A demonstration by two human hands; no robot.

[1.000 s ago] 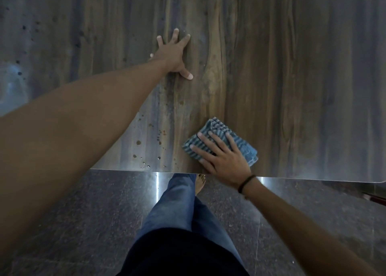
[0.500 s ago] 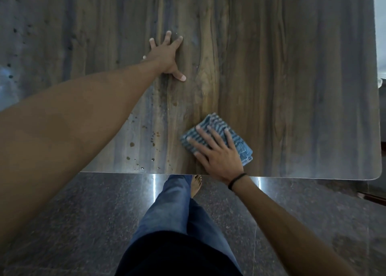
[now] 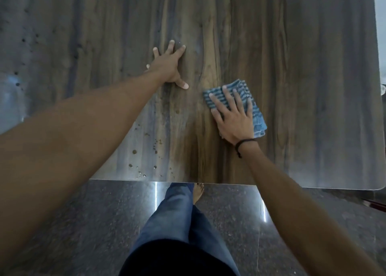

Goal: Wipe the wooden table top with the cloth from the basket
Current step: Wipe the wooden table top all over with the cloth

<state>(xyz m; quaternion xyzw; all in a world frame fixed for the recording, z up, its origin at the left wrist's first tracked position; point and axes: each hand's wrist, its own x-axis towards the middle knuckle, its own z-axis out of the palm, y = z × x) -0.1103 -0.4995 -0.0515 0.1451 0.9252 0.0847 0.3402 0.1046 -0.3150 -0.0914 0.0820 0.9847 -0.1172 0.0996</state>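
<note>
One folded cloth [image 3: 259, 122], blue with pale stripes, lies flat on the wooden table top [image 3: 302, 87], a little right of the middle and back from the near edge. The right hand [image 3: 234, 119] presses down on it with its fingers straight and spread, the palm covering the cloth's near left part; nothing is pinched or curled round. A dark band [image 3: 244, 142] circles that wrist. Just left of the cloth and slightly farther off, the left hand [image 3: 169, 66] rests flat on the bare wood, fingers splayed and thumb pointing right, holding nothing. Small droplets [image 3: 134, 151] dot the surface near the left part of the near edge, and more dark specks sit at the far left. Below the table edge a jeans leg [image 3: 173, 217] and a bare foot [image 3: 198, 192] stand on the dark speckled floor [image 3: 83, 223].
</note>
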